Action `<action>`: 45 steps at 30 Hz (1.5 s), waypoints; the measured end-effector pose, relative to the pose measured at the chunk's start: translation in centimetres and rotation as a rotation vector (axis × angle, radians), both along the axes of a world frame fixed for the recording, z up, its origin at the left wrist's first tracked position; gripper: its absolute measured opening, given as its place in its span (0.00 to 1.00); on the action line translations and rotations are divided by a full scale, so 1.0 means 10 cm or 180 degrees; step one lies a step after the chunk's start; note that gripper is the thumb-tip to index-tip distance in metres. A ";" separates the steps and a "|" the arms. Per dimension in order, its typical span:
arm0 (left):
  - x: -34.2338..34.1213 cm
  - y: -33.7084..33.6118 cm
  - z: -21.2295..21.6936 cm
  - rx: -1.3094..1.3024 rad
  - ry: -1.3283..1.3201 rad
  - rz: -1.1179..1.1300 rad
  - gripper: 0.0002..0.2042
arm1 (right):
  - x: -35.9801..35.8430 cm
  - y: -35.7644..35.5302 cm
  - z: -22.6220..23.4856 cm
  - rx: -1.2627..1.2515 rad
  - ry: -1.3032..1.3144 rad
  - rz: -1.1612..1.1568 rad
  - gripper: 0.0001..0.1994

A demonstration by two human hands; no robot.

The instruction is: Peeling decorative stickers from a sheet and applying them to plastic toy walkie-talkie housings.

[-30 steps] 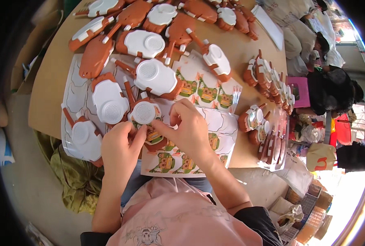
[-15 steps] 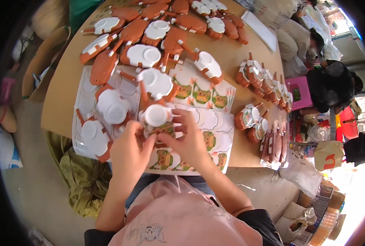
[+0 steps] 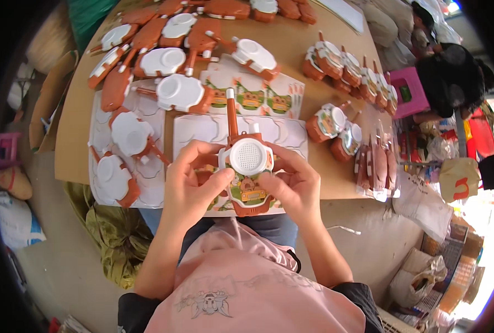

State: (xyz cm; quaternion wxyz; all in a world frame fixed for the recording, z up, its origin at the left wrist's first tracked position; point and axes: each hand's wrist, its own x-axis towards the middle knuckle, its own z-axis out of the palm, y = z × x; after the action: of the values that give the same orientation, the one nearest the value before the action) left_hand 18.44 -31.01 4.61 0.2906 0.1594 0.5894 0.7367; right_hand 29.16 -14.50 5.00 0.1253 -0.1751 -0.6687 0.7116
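Observation:
Close in front of me, a brown and white toy walkie-talkie [image 3: 249,158] is held upright toward me, its antenna pointing away. It has a round white speaker grille, and a colourful sticker with a yellow vehicle covers its lower front. My left hand [image 3: 196,186] grips its left side, thumb on the sticker's edge. Gripping the opposite side is my right hand [image 3: 295,187], its thumb also pressed against the sticker. Below them lies a sticker sheet [image 3: 194,126], its upper part peeled to white outlines. Another sheet [image 3: 287,86] with printed stickers lies beyond it.
Several plain-fronted walkie-talkies [image 3: 161,61] crowd the table's far left. Stickered ones [image 3: 329,121] stand at the right, beside a clear bag of brown parts [image 3: 377,166]. A pink stool [image 3: 408,94] and a person in black [image 3: 452,80] are beyond the right edge.
The walkie-talkie has been brought nearer and turned with its front squarely toward me. Both thumbs now press at the sticker's sides. My view has shifted slightly, so the table appears higher.

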 end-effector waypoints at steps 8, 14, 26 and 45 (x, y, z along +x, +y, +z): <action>0.41 0.33 0.03 -0.0464 0.0226 -0.0661 0.37 | 0.22 0.19 -0.15 0.0612 -0.0191 -0.0947 0.12; 0.40 0.52 0.03 -0.0243 0.0067 -0.0511 0.37 | 0.37 0.39 -0.10 -0.0060 -0.0035 -0.0523 0.22; 0.23 0.97 0.13 -0.0505 -0.0252 -0.1007 0.30 | 0.60 0.85 0.13 -0.0186 0.0107 -0.0383 0.37; -0.11 0.89 -0.05 -0.0914 0.2044 -0.1030 0.26 | 0.54 1.18 0.33 0.3475 -0.0938 -0.1286 0.16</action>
State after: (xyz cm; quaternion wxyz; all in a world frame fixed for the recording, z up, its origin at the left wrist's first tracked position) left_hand 17.34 -22.12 4.12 0.2231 0.4306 0.7148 0.5038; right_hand 34.52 -2.70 8.30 0.2358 -0.3060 -0.9014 0.1956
